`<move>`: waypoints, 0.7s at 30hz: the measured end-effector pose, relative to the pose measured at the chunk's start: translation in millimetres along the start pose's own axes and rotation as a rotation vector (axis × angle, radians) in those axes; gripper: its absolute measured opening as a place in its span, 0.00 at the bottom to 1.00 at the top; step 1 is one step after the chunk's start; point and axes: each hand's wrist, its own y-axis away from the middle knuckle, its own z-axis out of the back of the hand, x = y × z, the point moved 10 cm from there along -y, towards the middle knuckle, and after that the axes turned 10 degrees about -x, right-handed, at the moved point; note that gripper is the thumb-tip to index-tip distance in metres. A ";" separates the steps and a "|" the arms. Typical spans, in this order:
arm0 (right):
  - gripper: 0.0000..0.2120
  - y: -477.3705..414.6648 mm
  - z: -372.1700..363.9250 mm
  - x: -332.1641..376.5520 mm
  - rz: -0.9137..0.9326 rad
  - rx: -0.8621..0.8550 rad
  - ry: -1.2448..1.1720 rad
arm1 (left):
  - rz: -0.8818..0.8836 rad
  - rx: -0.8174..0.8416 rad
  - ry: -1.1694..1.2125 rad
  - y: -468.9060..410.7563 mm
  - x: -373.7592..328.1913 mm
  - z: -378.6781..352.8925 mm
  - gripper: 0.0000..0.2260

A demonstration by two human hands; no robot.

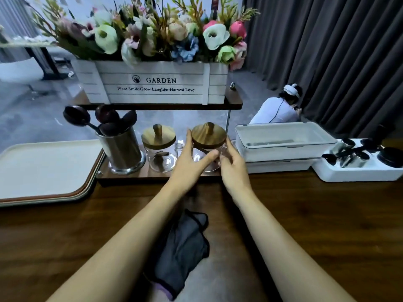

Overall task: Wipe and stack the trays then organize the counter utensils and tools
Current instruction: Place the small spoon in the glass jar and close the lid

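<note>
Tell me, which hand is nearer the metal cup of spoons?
Left. The left hand grips the left side of the right jar, with only the other jar between it and the cup. The right hand holds the same jar's right side, farther off.

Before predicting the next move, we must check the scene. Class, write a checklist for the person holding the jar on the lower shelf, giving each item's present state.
1. Both hands on the jar: left hand and right hand grip its sides, ok.
2. Lid sits flat on the jar: ok.
3. Gap to the neighbouring jar: cannot tell, the left hand hides it.
4. Counter in front free: not ok, the cloth lies there.
5. Trays stacked: ok.
</note>
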 end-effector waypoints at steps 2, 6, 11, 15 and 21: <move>0.29 -5.1 -1.1 -2.0 -0.018 -0.001 0.015 | 0.003 -0.007 -0.010 -5.5 2.6 -0.9 0.53; 0.29 -15.7 -2.4 -7.8 -0.035 -0.009 0.031 | -0.002 -0.005 -0.025 -11.6 6.2 -5.6 0.50; 0.30 -25.5 -5.5 -25.6 -0.065 -0.013 0.005 | 0.016 -0.001 -0.033 -15.5 20.0 -9.2 0.49; 0.30 -22.4 -6.4 -20.6 -0.050 -0.004 -0.036 | 0.002 0.007 -0.064 -14.1 19.8 -10.5 0.46; 0.32 -7.5 -10.0 -19.6 -0.065 0.078 -0.074 | -0.040 -0.048 -0.172 24.1 21.9 9.0 0.32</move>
